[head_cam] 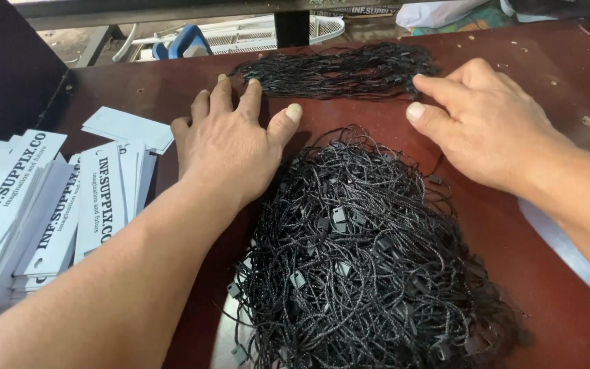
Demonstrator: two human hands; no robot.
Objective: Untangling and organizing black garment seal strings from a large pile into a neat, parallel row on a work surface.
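A large tangled heap of black string loops with small plastic clasps (363, 253) lies on the dark red table (534, 55) in front of me. Beyond it a straightened bundle of the same black strings (336, 70) stretches across the far side. My left hand (230, 140) rests flat, fingers spread, its fingertips touching the left end of that bundle. My right hand (483, 123) reaches in from the right, thumb and forefinger at the bundle's right end. Neither hand grips anything.
Stacks of white printed card tags (49, 205) lie fanned at the left edge of the table. A dark panel (5, 68) stands at the far left. Behind the table are a white wire rack (254, 34) and a blue object (189, 41).
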